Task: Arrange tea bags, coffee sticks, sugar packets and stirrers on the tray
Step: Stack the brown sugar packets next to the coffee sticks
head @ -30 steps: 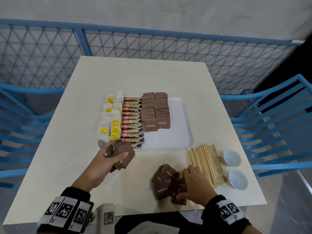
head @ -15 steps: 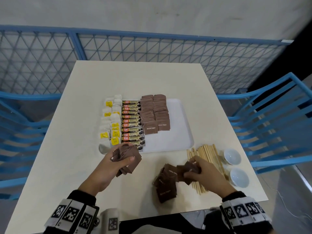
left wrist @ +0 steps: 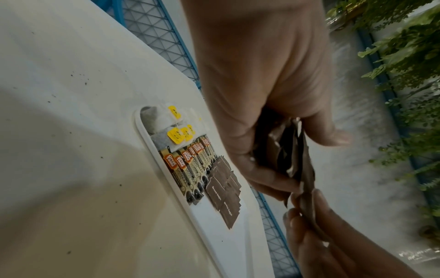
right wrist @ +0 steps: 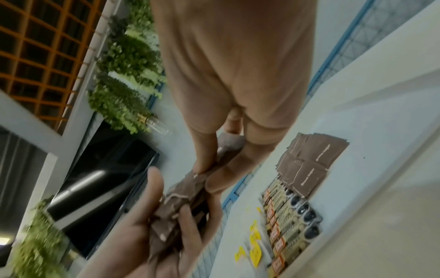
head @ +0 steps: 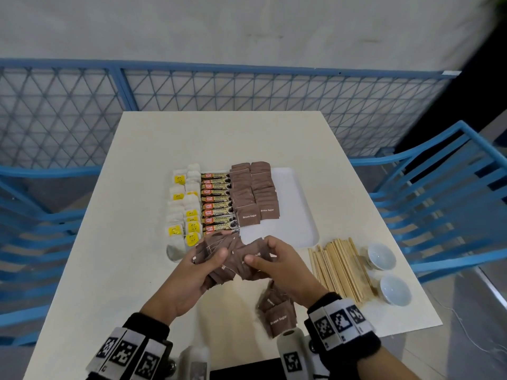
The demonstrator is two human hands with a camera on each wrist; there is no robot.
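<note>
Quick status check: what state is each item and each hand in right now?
left hand: grips a sugar packet bundle
right hand: pinches packets into that bundle
loose sugar packets: heaped on table
tea bags, coffee sticks: rowed on tray
stirrers: off tray
two bowls: upright, look empty

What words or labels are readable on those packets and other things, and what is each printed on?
"Brown Sugar": on the brown sugar packets on the tray, and on a loose packet on the table.
"GRANULES": on the coffee sticks; their red brand patch is too blurred to read.
Yellow tea bag tags: a dark mark, unreadable.
Wristband squares: black-and-white code patterns, no words.
Wooden stirrers: no text.
</note>
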